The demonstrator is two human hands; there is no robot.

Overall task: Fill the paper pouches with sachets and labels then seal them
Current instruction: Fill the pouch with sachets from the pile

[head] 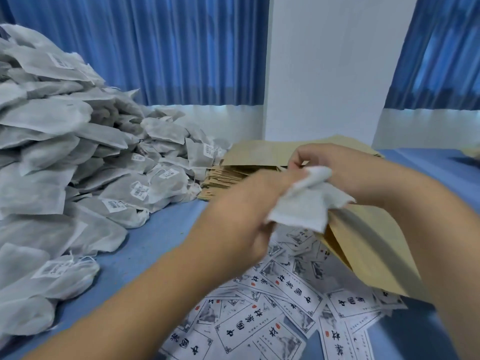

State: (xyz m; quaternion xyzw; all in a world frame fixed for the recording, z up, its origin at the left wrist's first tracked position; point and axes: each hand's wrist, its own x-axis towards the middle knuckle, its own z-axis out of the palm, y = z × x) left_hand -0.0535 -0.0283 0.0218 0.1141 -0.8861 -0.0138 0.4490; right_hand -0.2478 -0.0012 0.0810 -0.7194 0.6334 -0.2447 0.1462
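One sachet: left hand, right hand

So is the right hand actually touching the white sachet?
Touching. The head view shows the right hand with its fingers curled over the top of the sachet, no gap between them, at the mouth of the paper pouch.

This is a small hand-packing workroom, not a home. A big heap of white sachets with barcode tags rises on my left. A stack of flat brown pouches lies beyond it, and printed labels are spread before me on the blue table. Blue curtains flank a white pillar.
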